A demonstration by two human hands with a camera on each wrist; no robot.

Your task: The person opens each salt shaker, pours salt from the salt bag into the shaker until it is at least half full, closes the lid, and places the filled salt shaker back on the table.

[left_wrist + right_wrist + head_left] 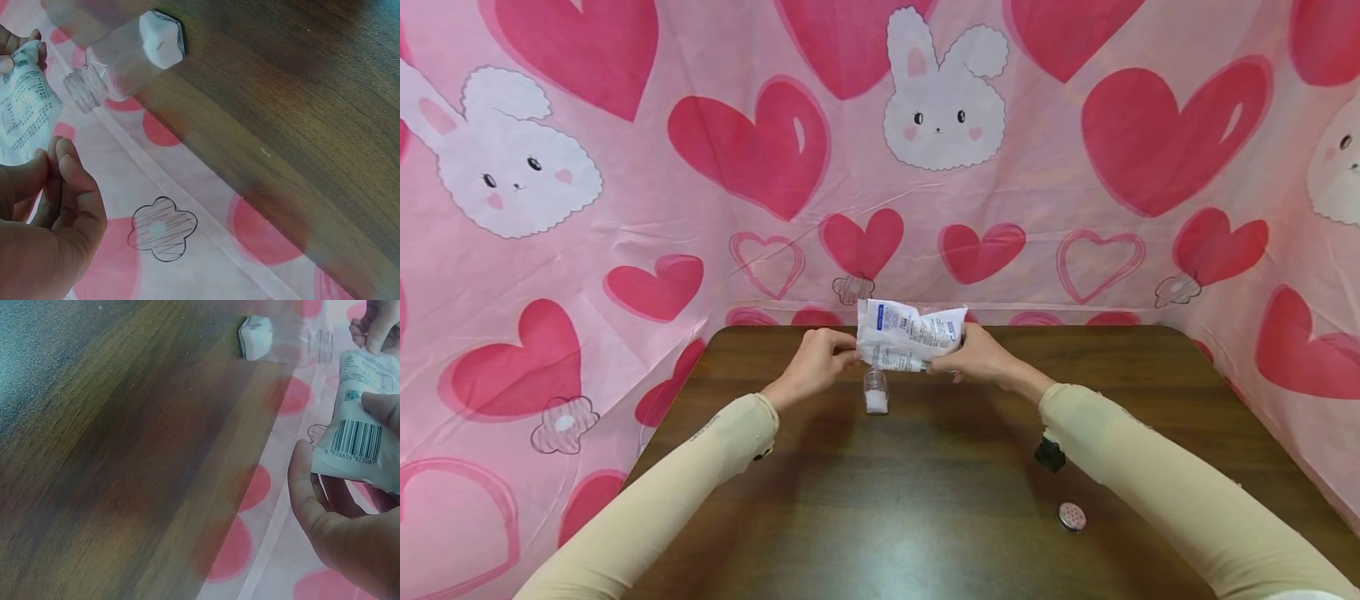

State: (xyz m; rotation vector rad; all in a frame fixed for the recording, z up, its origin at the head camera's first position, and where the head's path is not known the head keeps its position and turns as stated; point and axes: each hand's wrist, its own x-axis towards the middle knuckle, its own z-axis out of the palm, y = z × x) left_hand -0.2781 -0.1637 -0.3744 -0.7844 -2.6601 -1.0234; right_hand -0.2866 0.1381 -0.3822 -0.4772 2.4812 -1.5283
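Note:
A white printed plastic packet is held tilted between both hands, over a small clear glass jar. My left hand pinches the packet's left edge between thumb and fingers. Around its right end my right hand grips, and the right wrist view shows the thumb lying across the packet near a barcode. The jar stands upright on the table without a lid, its threaded neck close to the packet's lower corner. White contents fill the bottom of the jar.
On the brown wooden table, a round lid with pink dots lies at the front right, near my right forearm. A pink cloth with hearts and rabbits hangs behind and beside the table. White specks dot the wood near the jar.

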